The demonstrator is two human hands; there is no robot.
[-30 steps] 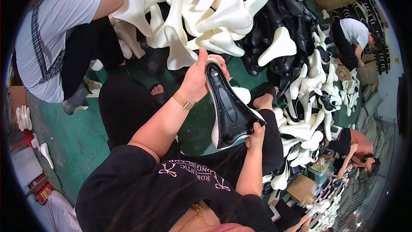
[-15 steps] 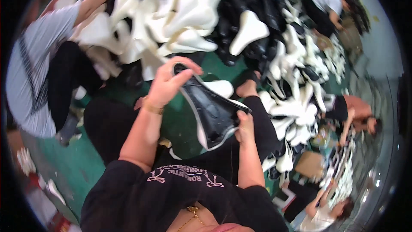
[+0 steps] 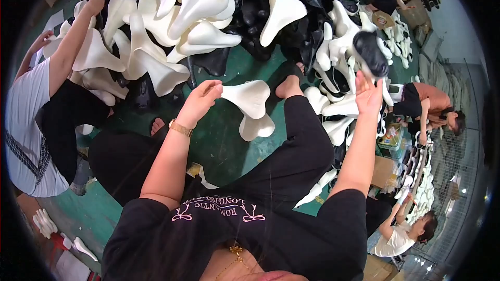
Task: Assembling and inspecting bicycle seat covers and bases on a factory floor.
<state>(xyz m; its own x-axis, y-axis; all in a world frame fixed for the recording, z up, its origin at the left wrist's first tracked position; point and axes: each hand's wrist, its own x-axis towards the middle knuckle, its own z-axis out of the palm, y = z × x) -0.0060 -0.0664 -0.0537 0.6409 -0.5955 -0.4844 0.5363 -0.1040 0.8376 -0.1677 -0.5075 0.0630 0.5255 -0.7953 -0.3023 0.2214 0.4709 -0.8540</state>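
My left hand (image 3: 202,101), loosely curled and holding nothing I can see, hovers above the floor. Past its fingertips a white bicycle saddle pad (image 3: 249,96) lies partly over another white pad (image 3: 257,128), between my legs. Off to the right, my right hand (image 3: 369,92) is stretched out, palm up with fingers extended. Just beyond its fingertips a saddle (image 3: 371,54) shows its black underside, slightly blurred. It looks free of the hand's grip, though whether the fingertips still touch it is unclear.
White saddle pads (image 3: 200,5) are heaped ahead, with black saddle shells (image 3: 250,18) behind. Another heap of white saddles (image 3: 344,47) stands at right. A person (image 3: 39,119) sits close on my left; others work along the right. A cardboard box (image 3: 383,170) stands at right.
The saddle both hands held in front of me has gone to the right, over the heap. My right arm has swung out and its fingers have opened; my left hand has let go.
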